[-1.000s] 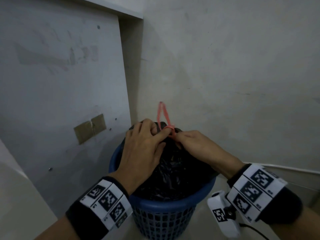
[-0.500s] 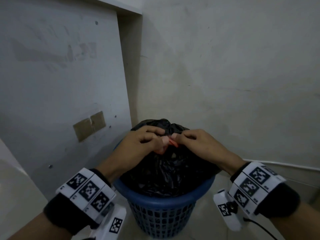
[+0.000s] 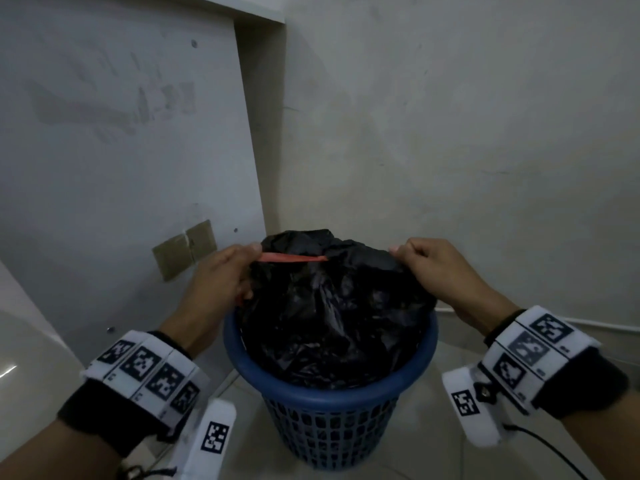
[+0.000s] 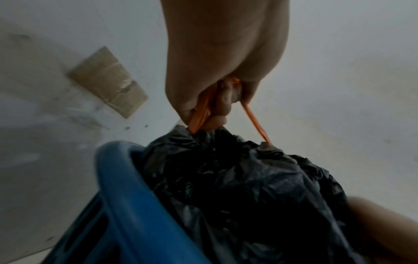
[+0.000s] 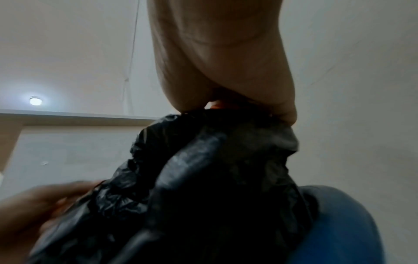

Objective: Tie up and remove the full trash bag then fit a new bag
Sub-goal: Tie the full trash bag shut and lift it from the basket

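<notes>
Drawstring (image 3: 293,258) stretched level, left-right, across trash bag (image 3: 332,306) top; pinched by left hand (image 3: 216,285); right hand (image 3: 440,268) curled, grip contents hidden.

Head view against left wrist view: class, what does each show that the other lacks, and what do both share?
Only the head view shows the right hand gripping the bag's far edge and both wristbands. Only the left wrist view shows the orange drawstring running through the left hand's curled fingers. Both show the black trash bag in the blue basket.

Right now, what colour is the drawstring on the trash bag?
Orange-red drawstring; clearest in the left wrist view.
</notes>
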### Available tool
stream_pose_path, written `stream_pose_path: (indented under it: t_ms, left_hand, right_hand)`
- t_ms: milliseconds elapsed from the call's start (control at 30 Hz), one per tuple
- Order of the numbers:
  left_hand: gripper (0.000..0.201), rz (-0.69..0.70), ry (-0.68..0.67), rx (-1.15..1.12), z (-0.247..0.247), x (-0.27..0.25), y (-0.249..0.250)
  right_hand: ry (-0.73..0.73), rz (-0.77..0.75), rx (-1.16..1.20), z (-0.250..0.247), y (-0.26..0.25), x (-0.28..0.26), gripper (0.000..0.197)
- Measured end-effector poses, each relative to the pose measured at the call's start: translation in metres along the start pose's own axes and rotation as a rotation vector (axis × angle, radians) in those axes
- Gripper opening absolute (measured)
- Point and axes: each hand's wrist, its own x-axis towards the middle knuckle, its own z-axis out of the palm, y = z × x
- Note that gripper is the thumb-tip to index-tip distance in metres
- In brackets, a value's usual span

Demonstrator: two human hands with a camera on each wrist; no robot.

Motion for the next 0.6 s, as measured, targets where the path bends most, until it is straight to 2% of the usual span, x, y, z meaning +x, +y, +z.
stream_pose_path:
  t_ms: [100, 167, 300, 400, 433, 500, 600]
  left_hand:
    - [0.034, -0.041, 0.07, 0.135, -0.017, 0.005, -0.02]
    - [0.031, -0.103, 0.063, 0.112, -0.021, 0.005, -0.026]
    - [0.027, -0.173, 0.106, 0.003, -0.018, 0.006, -0.016]
    - [0.03, -0.182, 0.051, -0.265, -0.016, 0.005, 0.001]
    - [0.036, -0.172, -0.003, -0.363, -0.017, 0.004, 0.007]
    - [0.044, -0.14, -0.108, -0.512, -0.014, 0.004, 0.021]
    - [0.045, -0.116, -0.257, -0.644, -0.003, 0.0, 0.039]
  right_hand:
    - [0.0, 0.046, -0.222, 0.002, 0.013, -0.003, 0.049]
    - [0.023, 0.059, -0.383, 0.006, 0.011, -0.008, 0.048]
    - [0.108, 0.006, -0.353, 0.001, 0.002, -0.011, 0.05]
    - [0.212, -0.081, -0.326, -0.011, -0.004, -0.012, 0.05]
    - [0.213, -0.098, -0.279, -0.015, -0.007, -0.013, 0.052]
    - [0.179, -0.116, -0.037, -0.023, -0.018, -0.016, 0.056]
    - [0.055, -0.028, 0.366, -0.028, -0.04, -0.017, 0.049]
